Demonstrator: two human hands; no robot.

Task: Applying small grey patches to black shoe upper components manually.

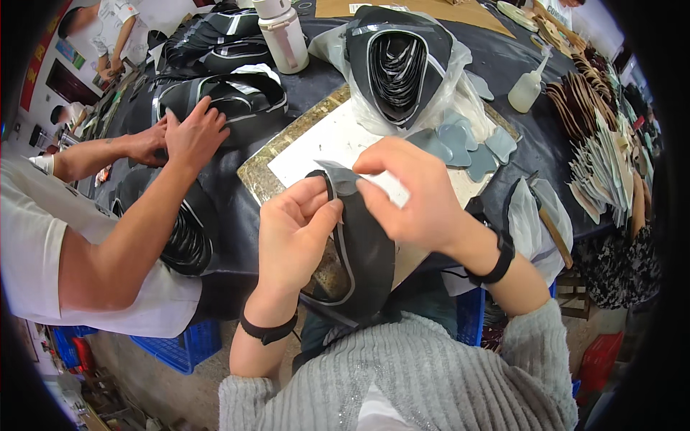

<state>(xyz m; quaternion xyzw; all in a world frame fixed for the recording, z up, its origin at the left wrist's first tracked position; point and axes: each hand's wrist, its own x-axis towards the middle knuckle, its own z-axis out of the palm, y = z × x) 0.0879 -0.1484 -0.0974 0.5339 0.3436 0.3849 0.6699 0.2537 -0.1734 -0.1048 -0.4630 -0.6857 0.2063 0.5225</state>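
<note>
In the middle, my left hand [298,226] pinches the rim of a black shoe upper [370,251] with a pale line along its opening. A translucent grey piece [336,177] lies at the upper's far end, partly sticking out past it. My right hand [417,190] is closed round a small white block [392,188], beside the grey piece; whether it touches the upper is hard to tell. More grey-blue rounded pieces [449,144] lie loose just beyond my right hand. A stack of nested black uppers [399,72] sits in clear plastic behind them.
A white board [302,154] on a stone-like slab lies beneath my hands. A squeeze bottle [528,86] stands right, near a hammer-like tool [552,223] and stacked leather parts [593,100]. A white flask [282,36] stands at the back. At left, a co-worker's hands [190,136] handle black uppers.
</note>
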